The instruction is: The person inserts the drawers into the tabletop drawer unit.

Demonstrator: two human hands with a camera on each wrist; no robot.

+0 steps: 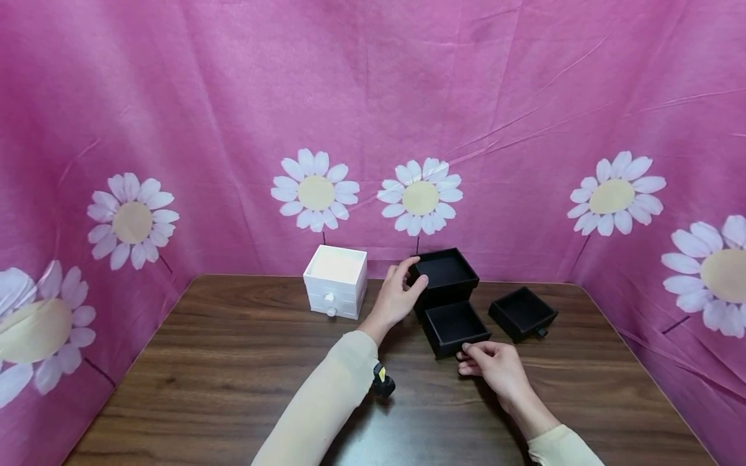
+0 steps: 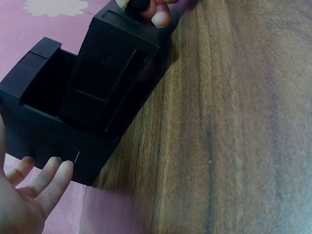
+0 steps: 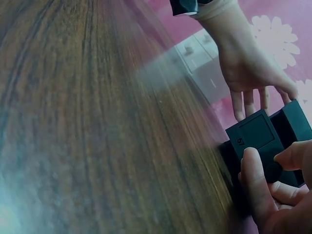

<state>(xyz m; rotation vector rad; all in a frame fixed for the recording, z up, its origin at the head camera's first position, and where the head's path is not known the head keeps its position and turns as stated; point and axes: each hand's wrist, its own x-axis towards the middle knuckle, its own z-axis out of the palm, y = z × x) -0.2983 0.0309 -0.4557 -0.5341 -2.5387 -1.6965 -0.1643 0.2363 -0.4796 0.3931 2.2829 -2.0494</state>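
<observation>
A small black drawer cabinet [image 1: 445,269] stands toward the back of the table, its top compartment open upward. Its lower drawer [image 1: 457,323] juts out toward me, and nothing shows inside. My left hand [image 1: 399,296] touches the cabinet's left side; the left wrist view shows its fingers [image 2: 57,183] fairly straight, tips against the black wall. At the drawer's front, my right hand [image 1: 495,369] pinches the round black knob [image 3: 273,172] between thumb and fingers. A separate black drawer [image 1: 522,314] lies to the right of the cabinet, its knob facing me.
A white drawer cabinet [image 1: 335,281] with white knobs stands left of the black one. The brown wooden table [image 1: 233,388] ends at a pink cloth [image 1: 233,129] printed with daisies, hanging behind and at both sides. A small black camera [image 1: 383,380] is on my left wrist.
</observation>
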